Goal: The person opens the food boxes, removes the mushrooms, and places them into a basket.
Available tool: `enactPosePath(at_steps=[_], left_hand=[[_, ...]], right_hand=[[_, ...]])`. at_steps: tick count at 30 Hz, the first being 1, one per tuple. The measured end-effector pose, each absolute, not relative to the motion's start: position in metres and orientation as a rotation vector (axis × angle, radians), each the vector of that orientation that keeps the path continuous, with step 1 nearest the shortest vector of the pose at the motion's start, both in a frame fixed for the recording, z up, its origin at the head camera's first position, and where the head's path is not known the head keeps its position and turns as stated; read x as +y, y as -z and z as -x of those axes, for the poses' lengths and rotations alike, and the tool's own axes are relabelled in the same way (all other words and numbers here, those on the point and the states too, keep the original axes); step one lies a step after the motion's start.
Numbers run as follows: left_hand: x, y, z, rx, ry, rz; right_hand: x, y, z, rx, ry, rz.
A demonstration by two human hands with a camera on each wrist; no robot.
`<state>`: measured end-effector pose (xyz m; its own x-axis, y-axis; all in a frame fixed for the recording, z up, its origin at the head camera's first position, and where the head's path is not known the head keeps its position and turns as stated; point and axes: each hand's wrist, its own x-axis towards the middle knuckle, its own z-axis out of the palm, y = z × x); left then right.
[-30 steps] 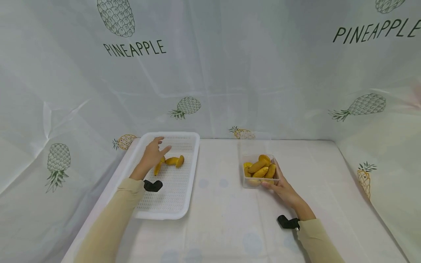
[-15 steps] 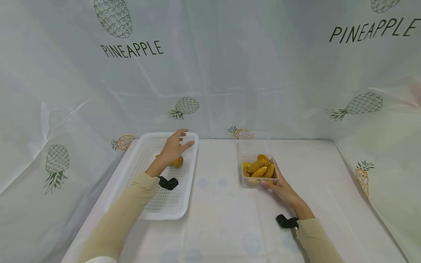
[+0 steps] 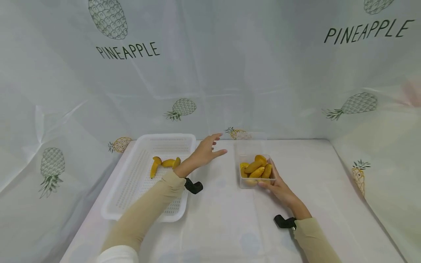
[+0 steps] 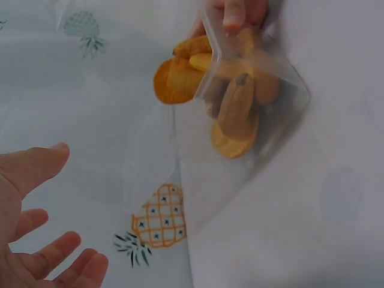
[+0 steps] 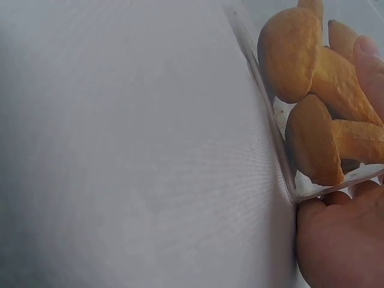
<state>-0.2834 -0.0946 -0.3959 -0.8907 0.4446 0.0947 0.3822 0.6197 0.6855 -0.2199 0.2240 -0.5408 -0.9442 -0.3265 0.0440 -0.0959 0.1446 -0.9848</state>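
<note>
My right hand (image 3: 279,188) grips the right side of a clear plastic box (image 3: 245,184), thumb at the front and fingers along the far side. Several yellow-brown mushrooms (image 3: 252,167) fill the box; the right wrist view shows a mushroom's rounded cap (image 5: 291,54) and thick stems through the plastic. My left hand (image 3: 204,150) is in the air between tray and box, fingers spread apart and holding nothing. In the left wrist view the left hand's fingers (image 4: 54,255) are separate from the box. Two more mushrooms (image 3: 154,167) lie in a white perforated tray (image 3: 110,204) at left.
A clear lid (image 3: 251,145) stands raised behind the box. White cloth (image 3: 217,219) covers the table, and a pineapple-print sheet (image 3: 230,80) hangs along the back and sides. Black wrist cameras (image 3: 194,186) sit on both wrists.
My left hand has swept right from above the tray, past its right rim, towards the box, uncovering the mushrooms there. My right hand has kept its grip on the box.
</note>
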Motion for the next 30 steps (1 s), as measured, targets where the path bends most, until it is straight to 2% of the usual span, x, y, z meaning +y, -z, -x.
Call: enactPosePath(at_steps=[14, 23, 30], left_hand=[[-0.012, 0.424, 0.280, 2.664, -1.081, -0.923], [0.016, 0.445, 0.281, 2.665, -1.070, -0.951], [0.029, 0.460, 0.283, 2.720, -0.948, -1.085]], right_hand=[[0.225, 0.541, 0.219, 2.226, 1.892, 0.414], [0.226, 0.541, 0.220, 2.178, 1.932, 0.442], [0.226, 0.541, 0.218, 2.189, 1.917, 0.440]])
